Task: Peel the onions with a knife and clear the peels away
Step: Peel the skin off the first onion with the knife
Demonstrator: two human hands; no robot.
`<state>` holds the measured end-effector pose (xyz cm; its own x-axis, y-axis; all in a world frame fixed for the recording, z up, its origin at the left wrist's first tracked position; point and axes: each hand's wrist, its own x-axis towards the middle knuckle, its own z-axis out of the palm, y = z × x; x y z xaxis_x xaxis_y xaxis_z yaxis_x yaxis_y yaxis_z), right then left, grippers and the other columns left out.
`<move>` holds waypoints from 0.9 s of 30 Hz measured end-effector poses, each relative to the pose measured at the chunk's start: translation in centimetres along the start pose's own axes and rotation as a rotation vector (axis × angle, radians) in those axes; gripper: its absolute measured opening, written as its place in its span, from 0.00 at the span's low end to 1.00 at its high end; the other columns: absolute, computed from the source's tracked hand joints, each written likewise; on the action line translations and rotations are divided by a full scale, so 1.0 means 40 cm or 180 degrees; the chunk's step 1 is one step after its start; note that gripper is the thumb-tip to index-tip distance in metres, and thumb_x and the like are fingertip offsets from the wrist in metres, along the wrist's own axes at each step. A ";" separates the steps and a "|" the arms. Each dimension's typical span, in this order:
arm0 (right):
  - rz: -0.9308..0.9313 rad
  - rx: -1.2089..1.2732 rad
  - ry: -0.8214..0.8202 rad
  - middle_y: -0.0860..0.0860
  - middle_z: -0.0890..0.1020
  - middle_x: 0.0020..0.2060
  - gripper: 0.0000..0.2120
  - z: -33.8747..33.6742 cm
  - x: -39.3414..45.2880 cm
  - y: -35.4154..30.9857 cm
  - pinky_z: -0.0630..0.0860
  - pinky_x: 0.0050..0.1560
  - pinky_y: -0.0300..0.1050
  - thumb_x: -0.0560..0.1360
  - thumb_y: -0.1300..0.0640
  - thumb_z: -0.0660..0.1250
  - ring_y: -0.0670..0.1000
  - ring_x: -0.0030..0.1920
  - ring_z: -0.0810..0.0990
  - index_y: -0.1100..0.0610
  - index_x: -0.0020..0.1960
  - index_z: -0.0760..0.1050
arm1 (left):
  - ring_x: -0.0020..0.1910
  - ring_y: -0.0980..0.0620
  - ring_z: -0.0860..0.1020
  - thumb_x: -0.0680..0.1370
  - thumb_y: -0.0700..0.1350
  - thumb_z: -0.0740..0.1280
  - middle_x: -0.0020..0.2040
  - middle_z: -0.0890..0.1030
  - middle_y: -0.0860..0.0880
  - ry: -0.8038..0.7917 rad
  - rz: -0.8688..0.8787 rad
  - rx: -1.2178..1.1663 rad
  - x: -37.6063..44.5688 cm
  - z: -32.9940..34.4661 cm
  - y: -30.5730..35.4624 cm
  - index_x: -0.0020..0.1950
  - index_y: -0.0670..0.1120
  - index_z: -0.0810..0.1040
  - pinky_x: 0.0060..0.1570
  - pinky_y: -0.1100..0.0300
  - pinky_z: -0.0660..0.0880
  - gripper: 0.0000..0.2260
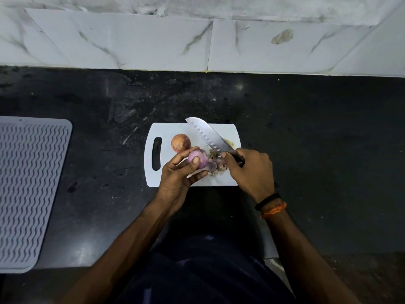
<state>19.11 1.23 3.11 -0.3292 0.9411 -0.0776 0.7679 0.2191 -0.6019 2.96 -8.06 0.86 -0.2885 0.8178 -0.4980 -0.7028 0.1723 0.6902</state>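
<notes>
Unpeeled onion [180, 143] seen on white cutting board [166, 181], brown skin intact. Peeled onion [200, 159], pale purple and smooth, held in curled fingers of left hand [177, 174] above board. Peels [215, 164] piled just beside. Knife [208, 137] handle gripped by right hand [249, 170], blade pointed up-left.

Peeled purple onion [198, 160] is sitting raised over the white cutting board [168, 130], near its front middle. Unpeeled brown-skinned onion [180, 142] is lying on board just behind-left of it, w/ a small gap. Knife [209, 137], dimpled steel blade, black handle, is angling tip up-left above board. Peels [215, 164] are piling just right of purple onion.
</notes>
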 end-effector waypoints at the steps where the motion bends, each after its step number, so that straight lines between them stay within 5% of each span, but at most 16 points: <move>1: -0.0007 -0.0098 0.0021 0.47 0.84 0.35 0.19 0.001 0.000 0.003 0.73 0.35 0.40 0.74 0.38 0.68 0.47 0.34 0.80 0.53 0.45 0.84 | 0.55 0.45 0.82 0.73 0.42 0.73 0.59 0.83 0.44 0.0000 -0.0025 -0.0025 0.001 -0.004 0.000 0.63 0.40 0.80 0.47 0.55 0.81 0.19; 6: 0.0191 -0.0280 -0.0010 0.51 0.84 0.36 0.22 0.010 0.001 0.015 0.76 0.37 0.45 0.69 0.35 0.74 0.52 0.36 0.81 0.54 0.45 0.82 | 0.63 0.40 0.79 0.65 0.50 0.83 0.70 0.74 0.35 -0.0286 -0.0121 -0.0300 0.001 -0.021 -0.007 0.67 0.41 0.79 0.54 0.53 0.79 0.33; 13: 0.0431 0.0659 -0.0533 0.46 0.85 0.54 0.25 0.004 0.012 0.013 0.81 0.48 0.38 0.69 0.50 0.79 0.45 0.51 0.83 0.53 0.63 0.80 | 0.69 0.38 0.75 0.67 0.41 0.81 0.70 0.73 0.33 -0.0921 -0.0105 -0.0477 -0.005 -0.020 -0.014 0.72 0.41 0.74 0.64 0.49 0.76 0.35; 16: 0.0564 0.0921 -0.0670 0.44 0.84 0.45 0.17 -0.012 0.014 -0.004 0.75 0.39 0.31 0.72 0.58 0.74 0.43 0.44 0.81 0.54 0.61 0.81 | 0.73 0.39 0.71 0.67 0.37 0.79 0.71 0.74 0.36 -0.1038 -0.0009 -0.0252 -0.001 -0.026 -0.019 0.71 0.41 0.75 0.71 0.46 0.69 0.33; 19: 0.0656 0.1035 -0.0562 0.46 0.81 0.36 0.10 -0.020 0.012 -0.013 0.70 0.30 0.30 0.75 0.59 0.67 0.45 0.34 0.77 0.57 0.54 0.82 | 0.71 0.42 0.73 0.68 0.31 0.75 0.69 0.77 0.39 -0.0834 0.0159 0.0190 -0.002 -0.023 -0.019 0.69 0.43 0.77 0.67 0.51 0.74 0.30; 23: 0.0725 0.1020 -0.0397 0.47 0.79 0.32 0.11 -0.020 0.010 -0.009 0.68 0.30 0.30 0.81 0.54 0.63 0.42 0.30 0.76 0.58 0.47 0.82 | 0.65 0.46 0.78 0.64 0.28 0.77 0.63 0.82 0.43 -0.0487 0.0419 0.0823 -0.002 -0.011 -0.013 0.68 0.44 0.77 0.57 0.56 0.79 0.33; 27: 0.0628 0.0997 -0.0381 0.46 0.81 0.33 0.11 -0.026 0.002 -0.003 0.70 0.29 0.29 0.81 0.52 0.65 0.39 0.30 0.77 0.57 0.47 0.82 | 0.63 0.47 0.80 0.62 0.29 0.79 0.60 0.83 0.44 -0.0336 0.0641 0.1266 0.005 -0.012 -0.010 0.72 0.45 0.73 0.58 0.52 0.79 0.40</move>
<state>19.56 1.55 4.00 -0.2679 0.9165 -0.2971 0.6241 -0.0699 -0.7782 2.89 -8.24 0.23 -0.3114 0.9045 -0.2913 -0.3292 0.1848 0.9260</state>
